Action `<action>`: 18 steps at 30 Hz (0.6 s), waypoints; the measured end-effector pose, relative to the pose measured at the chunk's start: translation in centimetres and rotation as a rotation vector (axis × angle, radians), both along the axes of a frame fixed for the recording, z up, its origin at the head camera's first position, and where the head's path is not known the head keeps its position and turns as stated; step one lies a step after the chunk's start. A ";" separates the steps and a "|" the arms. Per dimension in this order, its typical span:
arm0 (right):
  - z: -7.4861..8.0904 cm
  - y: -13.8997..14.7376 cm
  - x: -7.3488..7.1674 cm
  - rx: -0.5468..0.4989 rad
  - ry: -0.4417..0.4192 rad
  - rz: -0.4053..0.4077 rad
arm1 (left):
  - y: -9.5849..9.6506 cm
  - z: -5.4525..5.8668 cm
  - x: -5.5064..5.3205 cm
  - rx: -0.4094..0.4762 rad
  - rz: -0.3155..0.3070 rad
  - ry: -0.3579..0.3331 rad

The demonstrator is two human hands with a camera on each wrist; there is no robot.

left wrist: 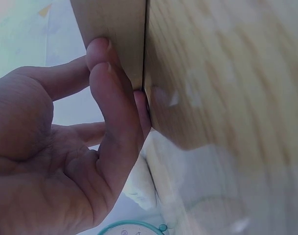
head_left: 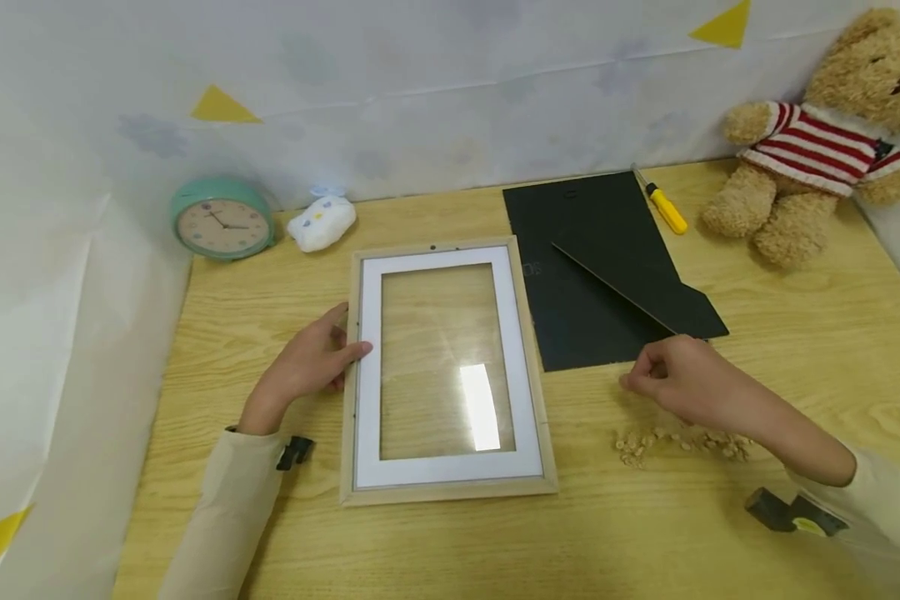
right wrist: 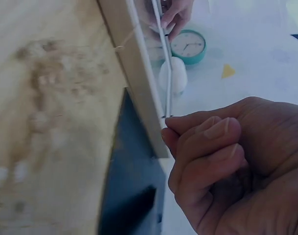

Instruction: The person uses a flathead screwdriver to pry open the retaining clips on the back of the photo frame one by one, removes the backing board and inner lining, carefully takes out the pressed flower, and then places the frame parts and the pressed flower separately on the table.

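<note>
A light wooden picture frame (head_left: 450,493) lies on the table with a white mat (head_left: 527,400) inside it. Light glares off the clear pane (head_left: 480,408) in the mat's window. My left hand (head_left: 311,360) grips the frame's left side, thumb over the edge onto the mat; the left wrist view shows the fingers against the wooden side (left wrist: 117,29). To the right of the frame, my right hand (head_left: 686,379) has curled fingers, thumb and index fingertips together, and no object shows between them. Below it lies a scatter of small tan bits (head_left: 633,448).
A black backing board (head_left: 592,333) with a raised stand flap (head_left: 645,287) lies right of the frame. Behind it is a yellow-handled screwdriver (head_left: 667,210). A teddy bear (head_left: 817,158) sits back right; a green clock (head_left: 222,223) and white soft packet (head_left: 322,223) stand back left.
</note>
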State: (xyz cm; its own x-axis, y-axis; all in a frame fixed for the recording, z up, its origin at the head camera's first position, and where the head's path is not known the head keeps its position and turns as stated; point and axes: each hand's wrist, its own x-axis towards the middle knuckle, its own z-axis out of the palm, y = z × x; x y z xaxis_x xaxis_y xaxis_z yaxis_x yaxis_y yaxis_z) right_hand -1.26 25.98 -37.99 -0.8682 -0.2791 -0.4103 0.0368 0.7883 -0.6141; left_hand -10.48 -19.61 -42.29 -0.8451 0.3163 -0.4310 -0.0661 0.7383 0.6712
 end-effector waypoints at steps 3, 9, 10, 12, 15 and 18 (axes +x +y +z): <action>0.9 -1.4 -1.0 0.017 0.089 0.036 | 0.1 0.0 0.0 -0.013 0.000 0.002; 1.5 -5.3 -3.5 0.015 0.109 0.126 | 0.1 0.0 0.1 -0.024 0.000 -0.005; 1.3 -5.9 -4.0 0.017 0.101 0.147 | 0.1 0.0 0.1 -0.023 0.000 -0.005; 0.8 -7.1 -4.9 0.026 0.075 0.184 | 0.1 0.0 0.2 -0.020 -0.002 -0.002; 0.0 -8.6 -6.1 0.054 0.029 0.217 | 0.1 0.0 0.1 -0.016 -0.009 0.013; -0.8 -9.6 -7.0 0.074 -0.002 0.229 | 0.1 0.1 0.0 -0.006 -0.013 0.022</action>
